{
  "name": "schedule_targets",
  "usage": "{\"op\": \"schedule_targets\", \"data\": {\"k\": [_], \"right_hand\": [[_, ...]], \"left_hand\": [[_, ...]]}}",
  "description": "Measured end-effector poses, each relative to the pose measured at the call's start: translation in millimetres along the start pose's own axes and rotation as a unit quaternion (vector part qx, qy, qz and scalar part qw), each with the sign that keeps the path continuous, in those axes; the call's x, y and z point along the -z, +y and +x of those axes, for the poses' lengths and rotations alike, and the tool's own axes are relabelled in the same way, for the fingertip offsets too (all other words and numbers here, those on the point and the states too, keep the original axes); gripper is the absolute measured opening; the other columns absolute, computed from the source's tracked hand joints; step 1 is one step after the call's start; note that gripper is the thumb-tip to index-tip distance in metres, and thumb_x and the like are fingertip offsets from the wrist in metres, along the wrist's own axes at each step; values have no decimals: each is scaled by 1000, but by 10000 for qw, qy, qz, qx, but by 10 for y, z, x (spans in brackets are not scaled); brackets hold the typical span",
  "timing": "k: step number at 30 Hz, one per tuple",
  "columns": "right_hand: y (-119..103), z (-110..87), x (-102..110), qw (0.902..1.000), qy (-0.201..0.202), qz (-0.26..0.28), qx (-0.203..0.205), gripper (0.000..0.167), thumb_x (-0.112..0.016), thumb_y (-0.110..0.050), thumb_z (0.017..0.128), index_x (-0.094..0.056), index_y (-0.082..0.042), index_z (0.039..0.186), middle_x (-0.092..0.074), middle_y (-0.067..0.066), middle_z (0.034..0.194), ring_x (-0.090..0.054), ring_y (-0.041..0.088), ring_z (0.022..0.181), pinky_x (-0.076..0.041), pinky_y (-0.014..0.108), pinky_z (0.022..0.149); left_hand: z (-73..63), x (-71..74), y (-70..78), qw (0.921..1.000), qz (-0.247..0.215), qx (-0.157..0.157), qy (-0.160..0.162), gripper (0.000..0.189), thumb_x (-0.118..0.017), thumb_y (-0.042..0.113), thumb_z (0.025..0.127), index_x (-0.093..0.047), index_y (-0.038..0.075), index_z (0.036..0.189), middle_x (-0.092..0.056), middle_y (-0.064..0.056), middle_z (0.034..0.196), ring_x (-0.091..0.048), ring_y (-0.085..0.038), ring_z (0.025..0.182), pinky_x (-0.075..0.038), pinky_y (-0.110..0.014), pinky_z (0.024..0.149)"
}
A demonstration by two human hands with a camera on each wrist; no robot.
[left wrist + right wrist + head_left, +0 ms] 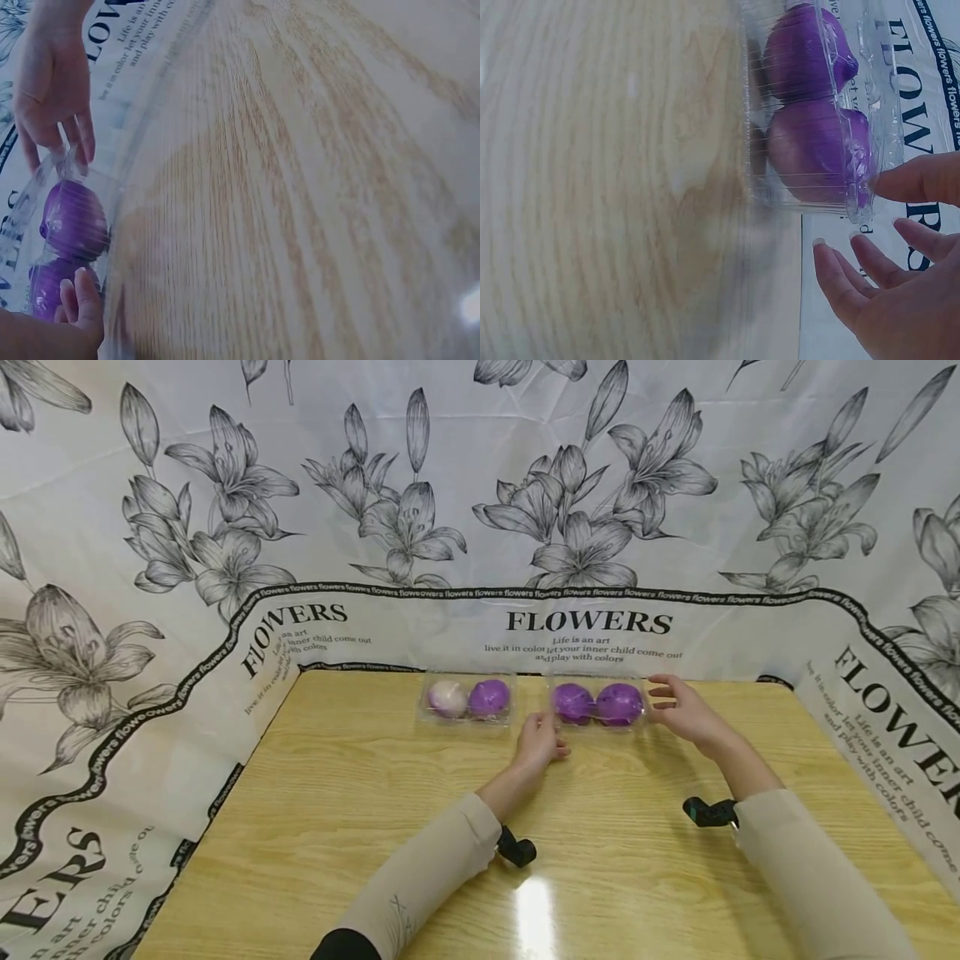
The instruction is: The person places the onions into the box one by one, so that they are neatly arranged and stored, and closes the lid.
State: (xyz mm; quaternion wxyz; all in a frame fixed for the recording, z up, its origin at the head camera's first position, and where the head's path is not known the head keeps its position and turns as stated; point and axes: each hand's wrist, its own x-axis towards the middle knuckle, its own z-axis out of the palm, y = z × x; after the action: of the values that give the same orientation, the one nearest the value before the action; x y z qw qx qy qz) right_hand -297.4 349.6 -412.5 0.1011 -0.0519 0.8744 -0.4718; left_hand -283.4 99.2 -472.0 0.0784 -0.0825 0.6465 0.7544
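Note:
A clear plastic box (597,727) stands at the table's back edge with two glossy purple round things (821,150) inside, one bearing a small pointed nub. My left hand (537,742) is at the box's left end, fingers loosely bent beside its wall. At the right end, my right hand (684,710) has its fingers spread. In the right wrist view, the thumb of the right hand (907,292) touches the box's corner while the other fingers stay apart from it. Left of this box is a second clear box (467,724), holding a cream round thing (447,699) and a purple round thing (489,699).
The wooden table (360,827) runs toward me from the boxes. Behind and beside it hangs a white cloth (420,631) printed with flowers and lettering. Black wrist devices (708,812) stick out near both sleeves.

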Motion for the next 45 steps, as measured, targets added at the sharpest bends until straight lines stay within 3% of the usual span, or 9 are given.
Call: {"op": "schedule_targets", "data": {"k": [8,14,20,27,33,37,45], "right_hand": [[34,-53,-32,9999,104,-103,-66,73,-56,-10,103,-11,10,158,-23,42,154,-32,58,139,-40,65,113],[111,-101,-63,9998,-44,-13,-175,64,-48,-20,109,-20,19,152,-40,43,144,-53,51,126,-55,50,102],[178,-130,-80,9980,-291,509,-247,57,-41,-16,110,-24,23,148,-60,36,128,-71,27,104,-61,40,92],[200,-116,-81,9911,-387,1227,-353,56,-42,-10,109,-20,23,150,-70,21,116,-73,16,95,-62,37,91],[236,-108,-81,9884,-392,1427,-352,57,-41,-8,110,-17,23,150,-71,14,109,-72,15,93,-62,37,91],[239,-130,-99,9875,-410,1477,-359,57,-41,-8,110,-16,23,151,-71,13,108,-71,14,93,-61,38,93],[240,-168,-98,9872,-385,1510,-331,55,-41,-7,110,-18,23,149,-70,19,112,-72,15,96,-60,37,94]], "left_hand": [[31,-4,52,9993,11,-64,362,47,-48,44,108,-60,3,125,-69,-23,107,-71,-28,77,-65,-42,77],[45,-13,51,9993,-291,-129,212,35,-52,25,108,-55,2,134,-68,-25,111,-71,-32,88,-64,-39,79],[102,11,53,9992,-343,-210,-17,30,-51,10,106,-52,-1,134,-69,-21,100,-70,-25,80,-64,-42,83],[130,35,85,9988,-356,-178,-275,33,-52,4,104,-49,-3,137,-69,-21,99,-71,-23,78,-64,-44,85],[145,57,99,9983,-288,-203,-457,36,-52,4,104,-46,-5,139,-69,-24,98,-73,-37,88,-62,-50,89],[140,66,100,9981,-271,-224,-505,35,-52,1,103,-46,-6,137,-68,-25,95,-72,-39,86,-62,-50,88],[113,76,102,9976,-278,-197,-605,37,-51,-4,101,-44,-6,138,-66,-33,105,-72,-40,88,-63,-48,87]]}}
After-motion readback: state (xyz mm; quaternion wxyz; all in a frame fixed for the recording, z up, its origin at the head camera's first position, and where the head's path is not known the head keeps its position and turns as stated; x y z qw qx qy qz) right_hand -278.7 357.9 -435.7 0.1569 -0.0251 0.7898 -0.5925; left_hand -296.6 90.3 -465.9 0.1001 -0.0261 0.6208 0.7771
